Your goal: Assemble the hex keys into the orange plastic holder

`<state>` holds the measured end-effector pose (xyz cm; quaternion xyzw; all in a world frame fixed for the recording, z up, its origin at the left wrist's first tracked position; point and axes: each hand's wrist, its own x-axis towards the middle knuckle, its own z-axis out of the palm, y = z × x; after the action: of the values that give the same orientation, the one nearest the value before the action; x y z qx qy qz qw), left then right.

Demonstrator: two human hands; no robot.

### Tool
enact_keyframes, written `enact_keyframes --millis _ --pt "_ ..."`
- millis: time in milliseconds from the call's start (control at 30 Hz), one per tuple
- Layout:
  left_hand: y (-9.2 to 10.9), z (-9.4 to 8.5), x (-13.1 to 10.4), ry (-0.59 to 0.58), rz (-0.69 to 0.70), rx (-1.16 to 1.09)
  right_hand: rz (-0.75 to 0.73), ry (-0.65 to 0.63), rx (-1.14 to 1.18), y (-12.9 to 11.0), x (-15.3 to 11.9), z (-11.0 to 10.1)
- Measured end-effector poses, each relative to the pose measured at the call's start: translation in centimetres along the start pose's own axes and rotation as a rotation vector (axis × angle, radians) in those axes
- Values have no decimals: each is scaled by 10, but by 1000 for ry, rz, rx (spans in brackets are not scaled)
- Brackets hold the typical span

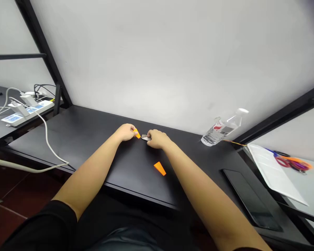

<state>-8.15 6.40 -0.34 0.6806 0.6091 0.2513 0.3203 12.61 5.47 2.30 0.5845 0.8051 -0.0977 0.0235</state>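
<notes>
My left hand pinches a small orange tapered piece between thumb and fingertips, just above or on the black desk. Close to its right, the fingers of my right hand close on a small silvery ribbed piece; its right end is hidden under them. A narrow gap separates the silvery piece from the orange one. Nearer to me, a second orange tapered piece lies flat on the desk, left of my right forearm.
A clear water bottle is at the back right. A black phone or tablet lies at the right, beside a white sheet and scissors. At the left are a power strip and a white cable crossing the desk corner.
</notes>
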Motion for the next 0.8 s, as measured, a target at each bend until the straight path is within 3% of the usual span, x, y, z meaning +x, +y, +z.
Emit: enact_keyframes --millis 67,167,333,500,700,800 --pt "3 2 -3 -91 7 -112 -39 29 37 15 -2 -5" --pt "7 5 -10 -268 37 -201 -89 183 155 52 -14 -8" --pt "19 6 -23 -503 121 -66 -5 209 348 118 -44 -4" --pt "32 11 -35 -428 192 190 3 -10 417 131 -57 2" --pt "34 20 -35 -343 294 266 4 -35 382 119 -58 -1" --pt "37 26 -36 -298 452 247 -6 -40 362 120 -58 0"
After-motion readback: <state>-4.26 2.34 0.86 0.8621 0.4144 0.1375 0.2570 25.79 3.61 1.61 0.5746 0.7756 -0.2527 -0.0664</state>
